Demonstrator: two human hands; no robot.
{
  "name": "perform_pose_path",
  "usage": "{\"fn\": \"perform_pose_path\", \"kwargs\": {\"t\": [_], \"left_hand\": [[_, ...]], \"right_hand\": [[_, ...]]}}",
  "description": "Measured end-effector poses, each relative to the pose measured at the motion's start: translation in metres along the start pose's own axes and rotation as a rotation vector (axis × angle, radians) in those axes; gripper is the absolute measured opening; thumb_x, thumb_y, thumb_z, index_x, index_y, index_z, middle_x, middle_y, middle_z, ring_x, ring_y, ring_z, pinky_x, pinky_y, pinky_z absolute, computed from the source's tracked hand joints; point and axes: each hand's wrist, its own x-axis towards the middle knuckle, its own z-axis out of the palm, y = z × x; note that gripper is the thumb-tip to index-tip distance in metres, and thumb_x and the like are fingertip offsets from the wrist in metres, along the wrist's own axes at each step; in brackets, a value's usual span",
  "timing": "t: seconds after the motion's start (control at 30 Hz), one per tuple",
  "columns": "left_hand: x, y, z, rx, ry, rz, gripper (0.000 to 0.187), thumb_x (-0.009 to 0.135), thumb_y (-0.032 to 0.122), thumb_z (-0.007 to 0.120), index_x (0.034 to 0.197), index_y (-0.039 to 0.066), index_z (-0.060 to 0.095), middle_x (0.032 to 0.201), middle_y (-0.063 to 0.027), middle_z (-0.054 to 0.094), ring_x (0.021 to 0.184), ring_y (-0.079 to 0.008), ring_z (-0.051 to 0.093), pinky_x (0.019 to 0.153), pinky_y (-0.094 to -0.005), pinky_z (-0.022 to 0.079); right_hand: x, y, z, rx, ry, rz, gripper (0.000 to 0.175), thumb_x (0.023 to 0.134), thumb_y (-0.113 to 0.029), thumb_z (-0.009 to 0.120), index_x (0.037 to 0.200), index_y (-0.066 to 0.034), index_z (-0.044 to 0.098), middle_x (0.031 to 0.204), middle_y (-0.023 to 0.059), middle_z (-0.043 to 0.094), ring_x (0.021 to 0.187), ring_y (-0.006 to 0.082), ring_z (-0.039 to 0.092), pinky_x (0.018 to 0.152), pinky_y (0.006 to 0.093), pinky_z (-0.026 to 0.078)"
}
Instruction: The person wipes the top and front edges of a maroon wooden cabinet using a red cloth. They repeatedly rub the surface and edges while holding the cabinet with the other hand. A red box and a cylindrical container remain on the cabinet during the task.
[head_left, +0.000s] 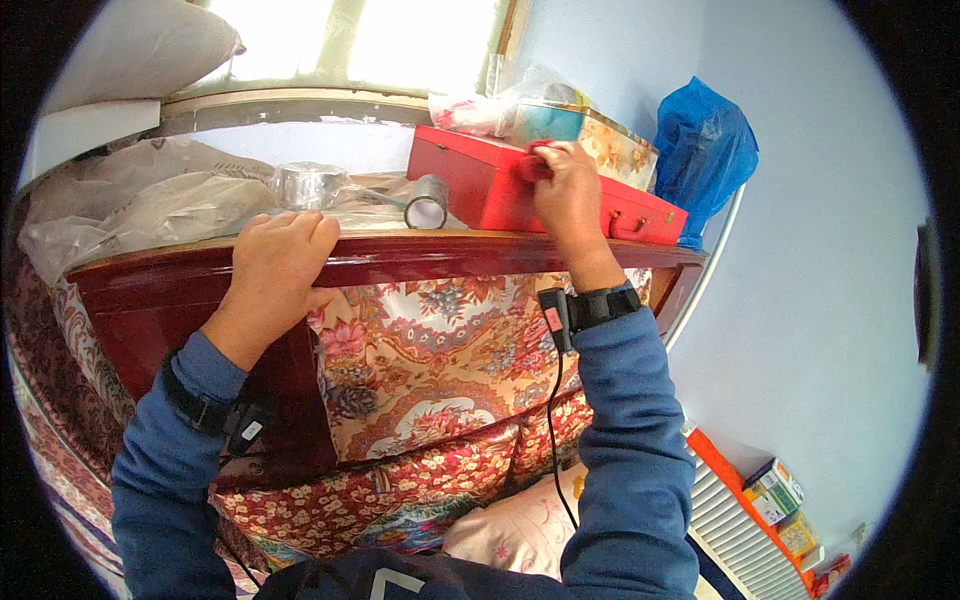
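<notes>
My right hand (568, 191) grips a bunched dark red cloth (534, 165) against the front of a red case (457, 180). This case has a handle (628, 226) and metal clasps, and it lies on top of a dark red wooden cabinet (360, 256). The fingers of my left hand (281, 274) rest over the cabinet's front top edge, with the thumb lower on its face. Just behind that hand sit a plastic-wrapped silver roll (307, 186) and a roll of tape (427, 210). Straps with small devices and cables are on both wrists.
Crumpled plastic sheeting (172, 195) covers the cabinet's left top. A patterned tin box (619, 146) stands behind the case, and a blue plastic bag (701, 150) beside it. Floral cloth (435, 352) hangs on the front above cushions (390, 495). A white radiator (739, 517) is at lower right.
</notes>
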Motion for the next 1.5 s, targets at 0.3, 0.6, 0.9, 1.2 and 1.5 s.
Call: {"fn": "perform_pose_path", "kwargs": {"t": [0.3,0.6,0.9,1.2,1.5], "left_hand": [[0.0,0.0,0.001,0.003,-0.019,-0.004,0.072,0.049,0.027,0.092,0.109,0.007,0.057,0.105,-0.0106,0.063,0.1,-0.0335,0.062,0.082,-0.0439,0.047],[0.0,0.001,0.004,0.041,-0.059,-0.03,0.081,0.046,0.028,0.094,0.115,0.006,0.057,0.112,-0.0119,0.064,0.104,-0.0343,0.061,0.085,-0.0439,0.046],[-0.001,0.005,0.007,0.074,-0.064,-0.062,0.08,0.045,0.023,0.094,0.115,0.007,0.059,0.114,-0.013,0.065,0.105,-0.0367,0.061,0.085,-0.0451,0.046],[-0.001,0.003,0.007,0.074,-0.061,-0.075,0.08,0.045,0.023,0.094,0.115,0.007,0.059,0.112,-0.0124,0.065,0.102,-0.0368,0.061,0.086,-0.0451,0.045],[-0.001,0.005,0.005,0.076,-0.051,-0.079,0.078,0.046,0.023,0.094,0.115,0.008,0.059,0.113,-0.0126,0.066,0.103,-0.0368,0.061,0.087,-0.0452,0.046]], "right_hand": [[-0.032,0.057,0.003,0.531,-0.054,-0.073,0.035,0.07,0.01,0.063,0.099,-0.0044,0.075,0.104,0.0152,0.071,0.102,0.0347,0.067,0.094,0.0396,0.054],[-0.051,0.26,0.003,0.025,0.107,0.628,0.034,0.08,-0.027,0.076,0.106,-0.005,0.077,0.098,0.0194,0.075,0.093,0.0335,0.073,0.085,0.04,0.056],[-0.075,0.279,0.018,0.218,-0.05,0.518,0.032,0.077,-0.017,0.079,0.107,-0.008,0.078,0.096,0.016,0.076,0.089,0.0257,0.074,0.082,0.0347,0.056],[-0.071,0.244,0.003,-0.093,-0.017,0.519,0.025,0.074,-0.006,0.068,0.096,-0.0097,0.08,0.092,0.0184,0.075,0.091,0.0342,0.073,0.083,0.0401,0.056],[-0.08,0.266,0.007,-0.167,-0.076,0.435,0.025,0.075,-0.003,0.063,0.093,-0.0095,0.079,0.09,0.0188,0.074,0.089,0.0342,0.072,0.078,0.0395,0.056]]}}
